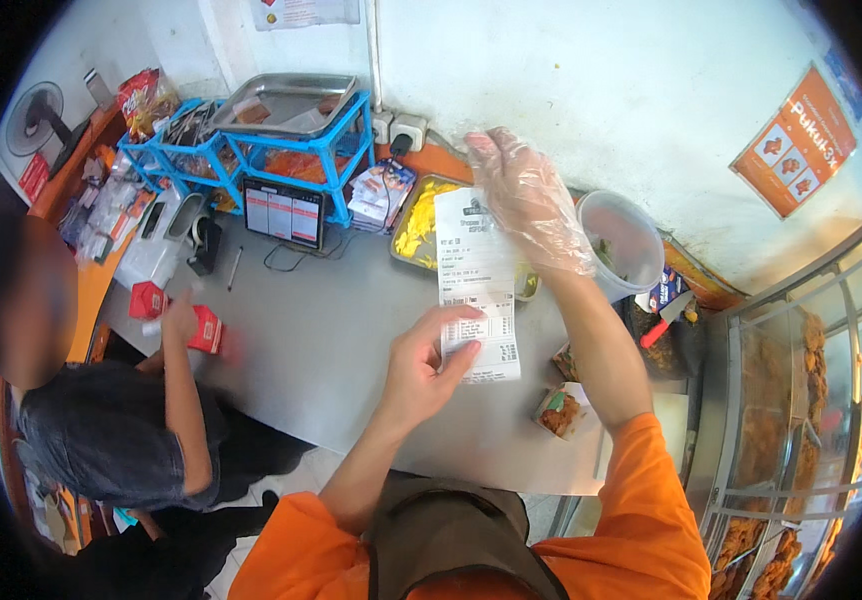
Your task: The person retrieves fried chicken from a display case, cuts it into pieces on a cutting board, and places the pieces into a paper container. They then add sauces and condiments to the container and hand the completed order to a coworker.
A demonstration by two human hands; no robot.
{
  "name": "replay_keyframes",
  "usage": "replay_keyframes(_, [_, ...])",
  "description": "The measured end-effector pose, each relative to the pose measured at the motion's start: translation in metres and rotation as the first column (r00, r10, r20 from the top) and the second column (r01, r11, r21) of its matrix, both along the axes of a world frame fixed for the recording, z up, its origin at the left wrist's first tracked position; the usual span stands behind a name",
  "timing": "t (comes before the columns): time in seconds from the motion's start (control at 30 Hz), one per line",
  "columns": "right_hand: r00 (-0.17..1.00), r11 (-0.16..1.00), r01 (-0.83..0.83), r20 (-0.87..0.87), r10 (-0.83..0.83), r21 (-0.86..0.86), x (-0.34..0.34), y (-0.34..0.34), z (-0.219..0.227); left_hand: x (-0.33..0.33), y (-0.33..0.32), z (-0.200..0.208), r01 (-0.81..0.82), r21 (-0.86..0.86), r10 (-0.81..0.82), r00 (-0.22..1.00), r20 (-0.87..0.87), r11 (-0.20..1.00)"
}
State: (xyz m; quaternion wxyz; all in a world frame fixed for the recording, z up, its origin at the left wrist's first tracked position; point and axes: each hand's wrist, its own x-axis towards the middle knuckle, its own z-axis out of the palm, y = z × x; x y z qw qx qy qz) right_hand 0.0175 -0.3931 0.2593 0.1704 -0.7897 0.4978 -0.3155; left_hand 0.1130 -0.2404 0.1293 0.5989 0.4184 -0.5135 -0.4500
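Note:
A long white printed receipt (474, 262) is spread out in front of me, over the metal counter. My bare left hand (419, 368) has its thumb and index finger closed on the receipt's lower part. At its upper right edge is my right hand (531, 205), in a clear plastic glove. The right fingers point away from me and overlap the paper's top; whether they grip it I cannot tell. Behind the receipt, a metal tray (398, 262) of yellow pieces is partly covered. Below my right forearm sits a small open food box (559, 412) with brown and green food.
A clear plastic tub (641, 240), a red-handled knife (665, 320) and a dark stone mortar (686, 355) stand to the right, beside a glass cabinet (751, 400) of fried food. A tablet (283, 214) and blue racks (301, 165) are at the back. At left, a co-worker (111, 430) handles red boxes (207, 330).

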Motion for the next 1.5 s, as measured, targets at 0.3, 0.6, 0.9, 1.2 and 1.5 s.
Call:
replay_keyframes(0.3, [0.997, 0.99, 0.057, 0.047, -0.063, 0.129, 0.014, -0.011, 0.003, 0.023, -0.004, 0.024, 0.269, -0.036, -0.27, 0.963, -0.024, 0.962])
replay_keyframes(0.6, [0.868, 0.985, 0.048, 0.481, -0.123, 0.166, -0.06, -0.044, -0.141, 0.038, 0.008, -0.042, 0.293, 0.079, -0.271, 0.938, -0.215, 0.953])
replay_keyframes(0.9, [0.966, 0.949, 0.253, -0.099, -0.238, 0.188, -0.107, 0.029, -0.381, 0.062, 0.104, -0.287, 0.466, 0.759, -0.289, 0.883, -0.37, 0.454])
replay_keyframes(1.2, [0.815, 0.903, 0.176, -0.573, 0.089, 0.391, -0.082, -0.019, -0.38, 0.06, 0.088, -0.289, 0.454, 0.676, -0.22, 0.887, -0.407, 0.581])
replay_keyframes(1.5, [0.839, 0.922, -0.094, -0.468, 0.276, 0.374, -0.04, 0.015, -0.363, 0.041, -0.003, -0.306, 0.493, 0.777, -0.371, 0.857, -0.358, 0.391])
